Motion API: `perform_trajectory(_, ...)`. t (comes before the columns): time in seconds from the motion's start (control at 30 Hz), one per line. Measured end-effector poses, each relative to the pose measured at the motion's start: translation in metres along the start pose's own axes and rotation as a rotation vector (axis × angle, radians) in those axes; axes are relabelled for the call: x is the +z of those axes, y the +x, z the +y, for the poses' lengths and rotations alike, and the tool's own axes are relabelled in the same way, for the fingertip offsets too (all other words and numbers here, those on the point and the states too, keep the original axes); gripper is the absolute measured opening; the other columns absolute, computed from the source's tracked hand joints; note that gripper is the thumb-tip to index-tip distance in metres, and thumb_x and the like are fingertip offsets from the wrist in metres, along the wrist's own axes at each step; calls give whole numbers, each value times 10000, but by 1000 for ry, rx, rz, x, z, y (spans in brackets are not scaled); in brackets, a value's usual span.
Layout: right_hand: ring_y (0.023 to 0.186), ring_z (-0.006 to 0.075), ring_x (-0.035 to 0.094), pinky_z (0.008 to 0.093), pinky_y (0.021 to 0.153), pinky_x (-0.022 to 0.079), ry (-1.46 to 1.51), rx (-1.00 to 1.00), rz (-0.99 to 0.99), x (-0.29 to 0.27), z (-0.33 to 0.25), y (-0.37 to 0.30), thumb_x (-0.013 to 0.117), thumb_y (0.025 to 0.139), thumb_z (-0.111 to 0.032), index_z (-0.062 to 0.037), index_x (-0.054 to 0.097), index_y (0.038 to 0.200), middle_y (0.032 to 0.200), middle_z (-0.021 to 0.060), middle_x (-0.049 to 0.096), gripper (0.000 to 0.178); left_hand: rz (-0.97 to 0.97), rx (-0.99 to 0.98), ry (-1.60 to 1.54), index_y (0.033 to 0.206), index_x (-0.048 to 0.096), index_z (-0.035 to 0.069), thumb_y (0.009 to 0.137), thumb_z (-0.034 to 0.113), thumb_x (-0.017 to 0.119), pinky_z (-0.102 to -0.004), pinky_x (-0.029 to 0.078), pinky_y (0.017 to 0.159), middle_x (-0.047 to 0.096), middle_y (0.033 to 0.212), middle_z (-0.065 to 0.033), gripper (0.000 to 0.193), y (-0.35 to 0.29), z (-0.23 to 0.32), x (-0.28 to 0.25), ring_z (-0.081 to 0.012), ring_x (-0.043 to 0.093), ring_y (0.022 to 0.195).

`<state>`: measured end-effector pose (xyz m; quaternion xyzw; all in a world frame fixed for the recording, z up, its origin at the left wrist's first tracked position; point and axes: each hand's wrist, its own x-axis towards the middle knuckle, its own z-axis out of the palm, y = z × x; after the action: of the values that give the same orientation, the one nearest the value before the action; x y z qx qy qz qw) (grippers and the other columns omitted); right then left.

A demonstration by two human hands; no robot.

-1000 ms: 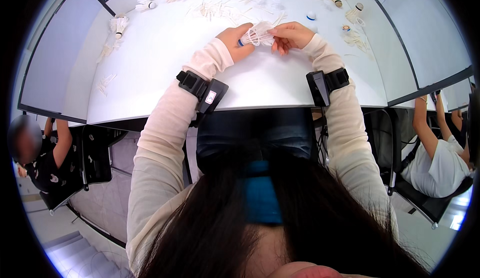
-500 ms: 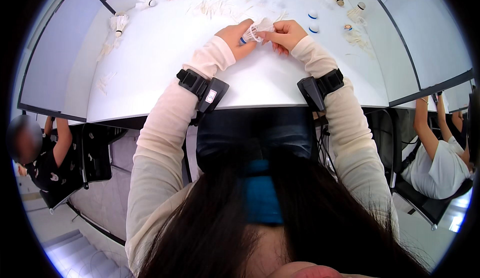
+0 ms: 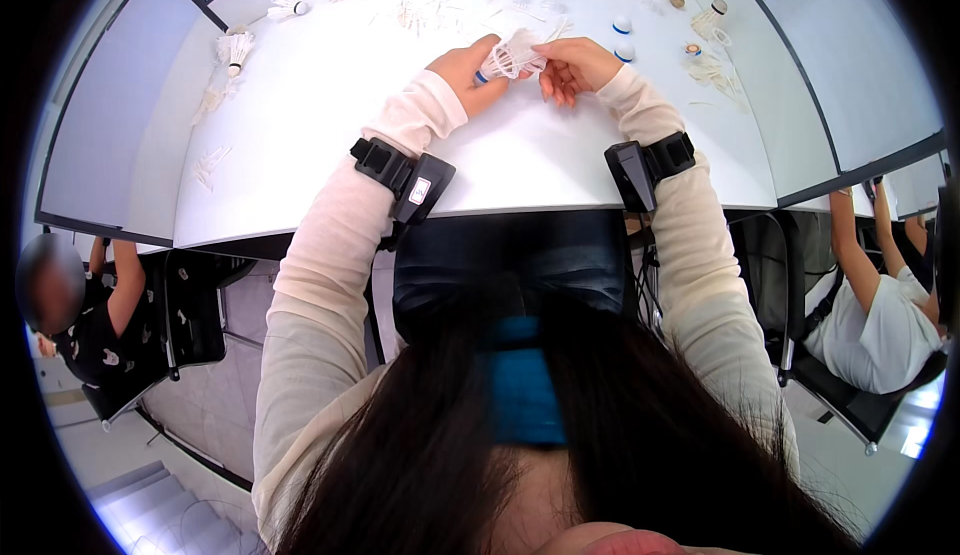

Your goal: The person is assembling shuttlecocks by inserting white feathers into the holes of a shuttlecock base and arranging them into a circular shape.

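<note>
A white shuttlecock (image 3: 513, 56) with a blue band round its base lies tilted between my hands, above the middle of the white table. Its base end sits in my left hand (image 3: 468, 75), whose fingers wrap round it. At the ragged feather end, my right hand (image 3: 577, 65) pinches the rim with its forefinger and thumb, while its other fingers hang curled below. Part of the thumb and the exact feather gripped are hard to make out. Two loose white caps with blue bands, a far cap (image 3: 622, 25) and a near cap (image 3: 625, 52), stand just beyond my right hand.
Loose feather pieces (image 3: 425, 13) lie scattered beyond my hands. Along the left edge rest shuttlecocks (image 3: 236, 52) and a feather heap (image 3: 210, 100); more shuttlecocks (image 3: 711, 18) and feather scraps (image 3: 712, 73) line the right. Upright panels (image 3: 800, 75) border the table. People sit at both sides.
My right hand has drawn slightly right and up along the shuttlecock's feather end, its wrist moving outward. The left hand keeps its hold, shifted only a little.
</note>
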<state>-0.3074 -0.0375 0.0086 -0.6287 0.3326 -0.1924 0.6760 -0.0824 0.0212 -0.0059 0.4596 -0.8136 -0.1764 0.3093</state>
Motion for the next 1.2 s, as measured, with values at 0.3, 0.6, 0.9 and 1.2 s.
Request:
perform_trajectory(0.3,490,101,567,226,439,445,-326,-103,205,24,1,-7,689,830,-438,-44,659,781,620,22,613,398,-28,-18,123,1275,448,-21,854,266,599,-381,503,722,658,924,-228,531,0,5,-1,-350,646,821)
perform_trajectory(0.6,488,82,542,212,459,433,-268,-112,219,13,0,-7,699,848,-364,-57,639,751,602,2,589,328,-12,-35,36,1170,479,7,852,288,579,-431,493,694,649,852,-242,436,0,9,-3,-409,629,786)
perform_trajectory(0.9,458,103,508,230,447,414,-86,-229,290,-3,-1,-5,632,912,-276,-67,585,711,543,11,525,294,74,-31,74,1177,499,7,857,297,588,-416,494,723,655,891,-235,440,-1,0,3,-399,632,815)
perform_trajectory(1.2,450,104,498,222,415,370,31,-178,307,12,1,-4,576,906,-424,-51,590,829,597,40,546,381,-33,96,-146,1073,583,5,796,212,557,-403,483,767,653,913,-224,347,1,2,-3,-392,614,838)
